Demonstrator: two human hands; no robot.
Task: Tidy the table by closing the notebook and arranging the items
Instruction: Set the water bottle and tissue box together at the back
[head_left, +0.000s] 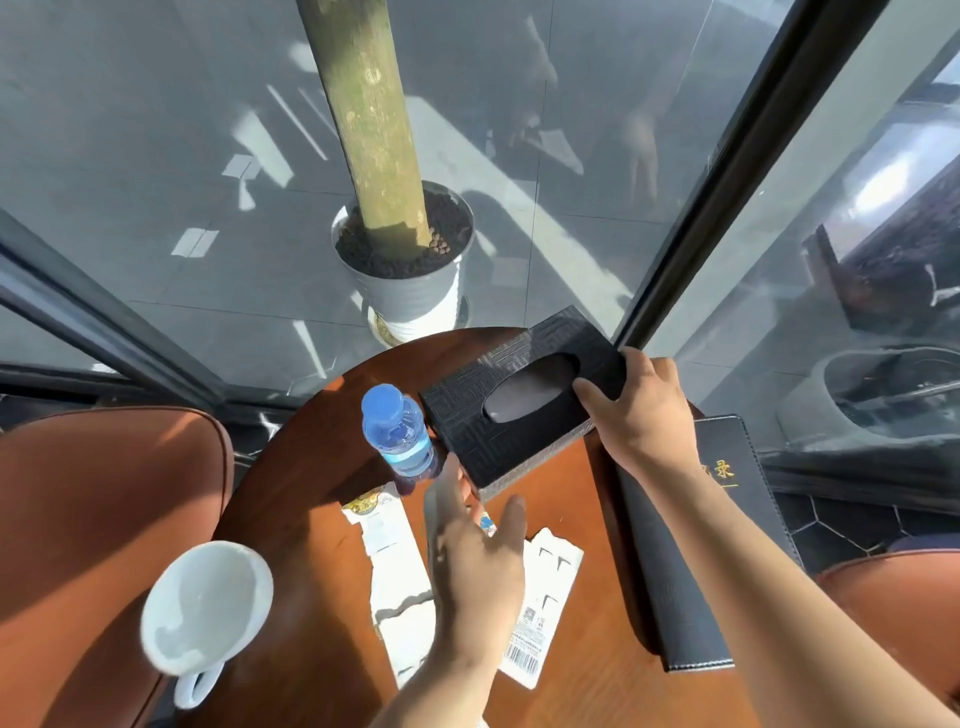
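A black patterned tissue box (498, 405) lies at the far side of the round wooden table (311, 467), and my right hand (644, 410) grips its right end. My left hand (478, 561) hovers open over white paper packets (400, 587), fingers spread toward the box's near corner. A small water bottle (400, 436) with a blue cap stands upright just left of the box. A closed black notebook (691, 571) with gold characters lies along the table's right edge, partly under my right forearm. A white cup (208, 603) stands at the table's left edge.
Orange-brown leather chairs (93, 519) stand left and right of the table. Behind the table runs a glass wall with a dark frame (727, 182). A potted tree trunk in a white pot (405, 275) stands beyond the glass.
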